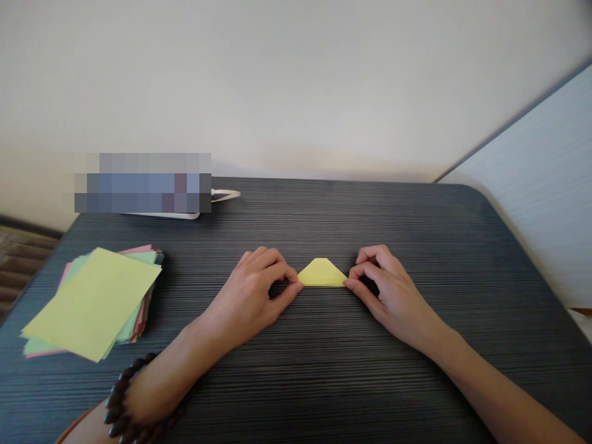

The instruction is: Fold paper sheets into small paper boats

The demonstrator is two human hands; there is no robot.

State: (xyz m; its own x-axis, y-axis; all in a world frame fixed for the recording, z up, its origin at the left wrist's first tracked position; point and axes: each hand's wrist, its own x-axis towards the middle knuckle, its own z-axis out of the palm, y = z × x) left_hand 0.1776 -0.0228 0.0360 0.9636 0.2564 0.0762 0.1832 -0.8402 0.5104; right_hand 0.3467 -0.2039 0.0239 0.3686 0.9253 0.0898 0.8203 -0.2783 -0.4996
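A small folded piece of yellow paper (322,273) lies at the middle of the dark table, shaped like a low triangle with its top cut flat. Its long straight edge faces me. My left hand (261,283) pinches the paper's left corner between thumb and index finger. At the opposite corner, my right hand (386,293) grips the paper in the same way, thumb below and index finger above. Both corner tips are hidden under the fingertips. A dark bead bracelet (132,394) circles my left wrist.
On the left of the table (296,382) sits a loose stack of coloured paper (95,302), a yellow sheet on top, with green and pink beneath. Behind it is a pixelated object (143,191) with a white cable (226,195). A pale wall rises along the table's back edge.
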